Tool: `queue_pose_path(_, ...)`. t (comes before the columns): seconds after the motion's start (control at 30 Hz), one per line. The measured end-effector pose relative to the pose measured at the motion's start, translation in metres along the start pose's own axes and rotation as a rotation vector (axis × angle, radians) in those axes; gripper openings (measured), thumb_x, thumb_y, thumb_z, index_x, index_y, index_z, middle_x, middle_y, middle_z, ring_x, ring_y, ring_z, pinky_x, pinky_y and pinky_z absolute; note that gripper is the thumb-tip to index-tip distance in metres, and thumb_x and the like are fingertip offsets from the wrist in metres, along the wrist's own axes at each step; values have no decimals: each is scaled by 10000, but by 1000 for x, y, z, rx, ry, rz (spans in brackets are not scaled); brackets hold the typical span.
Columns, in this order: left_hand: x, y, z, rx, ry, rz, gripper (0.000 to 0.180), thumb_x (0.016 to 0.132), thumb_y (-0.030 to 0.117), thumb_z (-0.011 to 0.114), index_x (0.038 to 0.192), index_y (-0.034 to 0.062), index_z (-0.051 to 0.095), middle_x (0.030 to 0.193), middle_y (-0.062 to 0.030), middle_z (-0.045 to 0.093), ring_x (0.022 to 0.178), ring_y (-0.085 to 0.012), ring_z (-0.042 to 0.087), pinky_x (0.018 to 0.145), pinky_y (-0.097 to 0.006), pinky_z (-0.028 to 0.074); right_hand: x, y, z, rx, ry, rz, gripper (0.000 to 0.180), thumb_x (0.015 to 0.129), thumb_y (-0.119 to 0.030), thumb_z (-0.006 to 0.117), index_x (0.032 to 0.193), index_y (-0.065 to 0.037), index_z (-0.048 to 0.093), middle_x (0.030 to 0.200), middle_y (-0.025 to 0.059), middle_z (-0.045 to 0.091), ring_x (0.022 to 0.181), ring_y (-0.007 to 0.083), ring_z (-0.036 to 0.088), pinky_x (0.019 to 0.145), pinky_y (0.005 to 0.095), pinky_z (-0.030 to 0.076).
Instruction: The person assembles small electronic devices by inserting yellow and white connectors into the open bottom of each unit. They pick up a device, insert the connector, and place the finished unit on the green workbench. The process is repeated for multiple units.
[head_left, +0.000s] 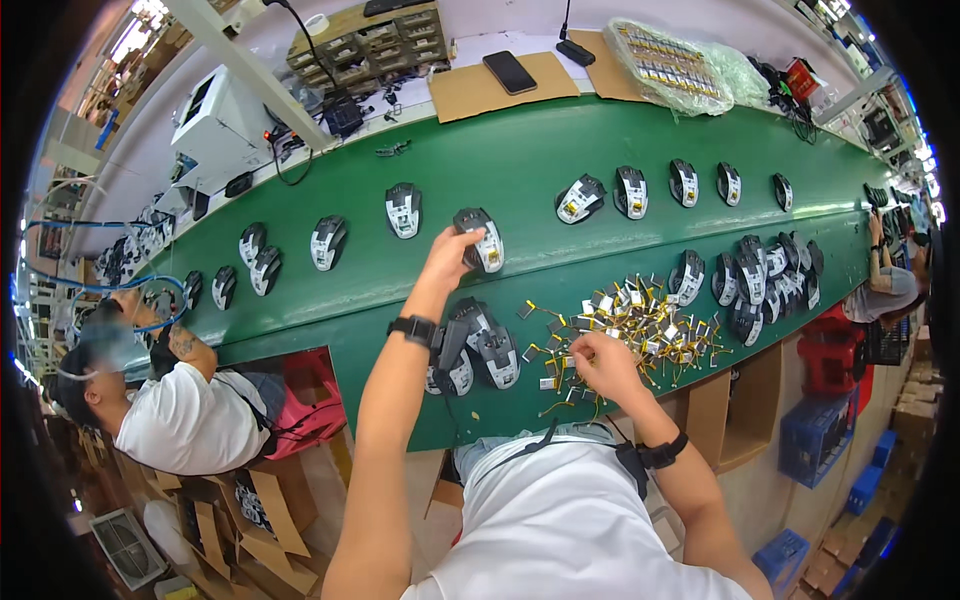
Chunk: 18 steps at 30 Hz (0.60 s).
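Two hands worked over the long green bench point(560, 170) in the head view. The left hand point(450, 255) was stretched forward and its fingers were clamped on a dark computer mouse shell point(480, 240) that lay open side up on the belt surface, a white and yellow part showing inside it. The right hand point(600, 362) stayed closer to the body, its fingers pinched together on something in the near edge of a pile of small silver battery cells with yellow wires point(640, 322); what exactly it gripped was too small to tell, probably one cell. Between the two forearms, just beside the left wrist, sat a small cluster of mouse shells point(480, 350) at the near edge of the bench. A row of single mouse shells point(630, 192) ran along the far half of the bench, and a denser heap of shells point(760, 280) lay to the right of the battery pile. At the far side a black phone point(510, 72) rested on a brown cardboard sheet point(465, 92), with a clear bag of parts point(670, 65) further right. A co-worker in a white shirt point(185, 420) sat to the left, bent toward the bench.
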<state>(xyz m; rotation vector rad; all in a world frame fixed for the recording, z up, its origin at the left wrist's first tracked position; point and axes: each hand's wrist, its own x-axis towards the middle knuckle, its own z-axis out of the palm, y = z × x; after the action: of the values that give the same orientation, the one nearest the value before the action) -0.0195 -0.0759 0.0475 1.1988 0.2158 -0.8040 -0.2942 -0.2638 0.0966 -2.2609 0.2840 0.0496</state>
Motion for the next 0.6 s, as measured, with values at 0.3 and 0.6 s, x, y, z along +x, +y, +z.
queue_pose_path(0.3, 57, 5, -23, 1383, 507, 663, 647, 764, 425, 763, 1271, 72, 574, 1246, -171, 547, 1175, -363, 505, 977, -461, 416, 69, 27, 38, -428, 121, -25, 177, 722, -201, 757, 820, -100, 651, 856, 77, 614, 897, 293, 578, 782, 434, 466)
queue_pose_path(0.6, 67, 20, -81, 1363, 937, 337, 898, 715, 593, 731, 1288, -38, 451, 1422, -212, 364, 1316, -415, 309, 1038, -569, 337, 74, 26, 49, -310, 102, -51, 154, 874, -127, 656, 972, -50, 566, 737, 118, 629, 709, 331, 617, 677, 437, 470)
